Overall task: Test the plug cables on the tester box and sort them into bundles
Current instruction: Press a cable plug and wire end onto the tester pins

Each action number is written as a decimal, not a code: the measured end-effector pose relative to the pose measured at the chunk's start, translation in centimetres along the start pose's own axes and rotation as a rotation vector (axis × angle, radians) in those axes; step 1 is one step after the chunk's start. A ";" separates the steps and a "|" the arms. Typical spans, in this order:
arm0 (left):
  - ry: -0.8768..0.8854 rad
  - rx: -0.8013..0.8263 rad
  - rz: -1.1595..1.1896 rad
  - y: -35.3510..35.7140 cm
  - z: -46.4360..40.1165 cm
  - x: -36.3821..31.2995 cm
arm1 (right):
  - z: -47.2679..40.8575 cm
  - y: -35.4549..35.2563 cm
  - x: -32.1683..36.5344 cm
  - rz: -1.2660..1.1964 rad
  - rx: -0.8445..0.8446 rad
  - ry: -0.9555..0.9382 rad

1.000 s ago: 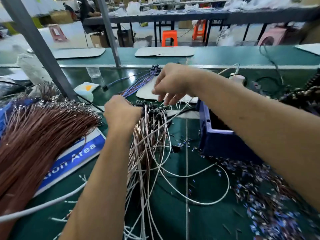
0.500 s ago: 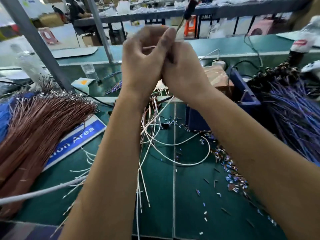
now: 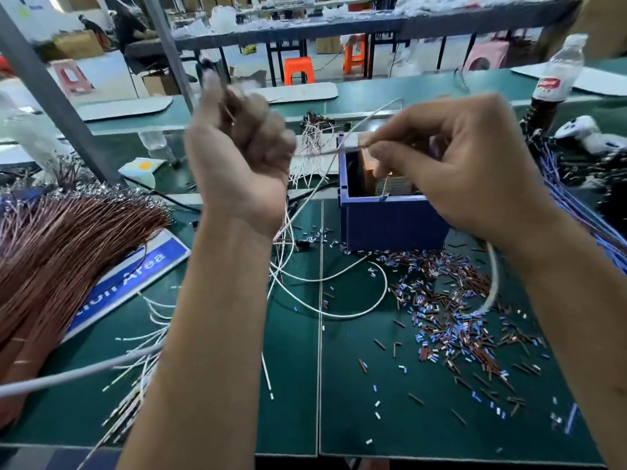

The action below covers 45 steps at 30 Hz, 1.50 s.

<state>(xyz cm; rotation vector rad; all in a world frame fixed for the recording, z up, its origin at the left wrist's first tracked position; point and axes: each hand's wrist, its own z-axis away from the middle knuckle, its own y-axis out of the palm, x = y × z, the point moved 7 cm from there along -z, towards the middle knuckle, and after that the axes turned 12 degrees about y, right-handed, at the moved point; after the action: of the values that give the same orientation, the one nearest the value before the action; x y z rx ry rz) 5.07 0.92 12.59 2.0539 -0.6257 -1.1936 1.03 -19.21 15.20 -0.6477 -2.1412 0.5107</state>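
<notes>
On the far left lies a big bundle of brown wires (image 3: 61, 245), spread out like a broom on the green surface (image 3: 390, 412). Part of a blue and white sign (image 3: 135, 276) peeks out from under it. A few thin white cables (image 3: 142, 368) lie loose near it.

Next comes the left hand (image 3: 237, 154). It is held up in the air, with its fingers curled into a fist. It looks blurry, so it is hard to see clearly, but thin cables seem to hang down from it toward the surface.

A white cable (image 3: 359, 125) runs from the left hand across to the right hand (image 3: 451, 164). The right hand pinches this cable between thumb and fingers, just above the blue box (image 3: 390, 222). I cannot tell if this box is the tester. More pale cables (image 3: 312, 137) lie behind it.

In front of the box, lots of tiny cut bits (image 3: 448, 310) are scattered about. On the far right are purple wires (image 3: 576, 201), a drink bottle (image 3: 556, 76) and a white gadget (image 3: 583, 130).

To do this step well, I think the hands should keep just one cable apart from the rest and hold it gently but firmly. Pulling slowly would stop it from tangling with the loops lying below. Then its end could go straight into place.
</notes>
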 end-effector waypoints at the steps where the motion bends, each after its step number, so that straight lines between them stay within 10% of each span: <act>1: 0.045 0.047 -0.142 -0.2 1.0 1.0 | 0.3 -0.3 -0.9 0.048 0.011 0.000; 9: 0.534 0.839 -1.358 -0.2 8.8 11.2 | 4.1 1.7 -9.4 0.180 0.129 0.075; 29: 0.273 0.629 -1.125 -5.9 7.3 13.5 | 6.8 0.5 -18.0 -0.339 0.003 0.429; 45: -0.161 0.444 -0.654 -6.6 8.1 15.1 | 8.3 1.6 -15.0 -1.448 0.662 0.284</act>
<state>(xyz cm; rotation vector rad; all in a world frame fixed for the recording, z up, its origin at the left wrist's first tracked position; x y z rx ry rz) 5.47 -7.61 -3.69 2.6744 -0.3037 -1.7176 2.78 -28.17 0.59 1.0881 -1.4884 0.2156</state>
